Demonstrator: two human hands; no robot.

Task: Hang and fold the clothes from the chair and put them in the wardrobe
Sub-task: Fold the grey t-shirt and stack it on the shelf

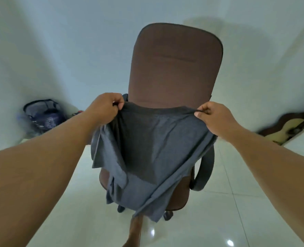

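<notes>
Two hands raised apart: left hand (pixel 106 106) and right hand (pixel 213 117) each pinch top edge of grey knit T-shirt (pixel 147 154), hanging spread before brown fabric office chair (pixel 176 68); blurred dark bag, probably backpack (pixel 41 114), against left wall.

- Soft, dim, bluish light surrounds me.
- Two glare spots gleam on the floor tiles (pixel 236 220).
- Wide-angle bending warps the edges; everything looks slightly soft.

Glossy white tiled floor (pixel 210 220) is carrying a brown office chair (pixel 176 68) on casters; a dark backpack (pixel 42 114) is sitting on the floor at left, against the wall, well apart from chair
</notes>
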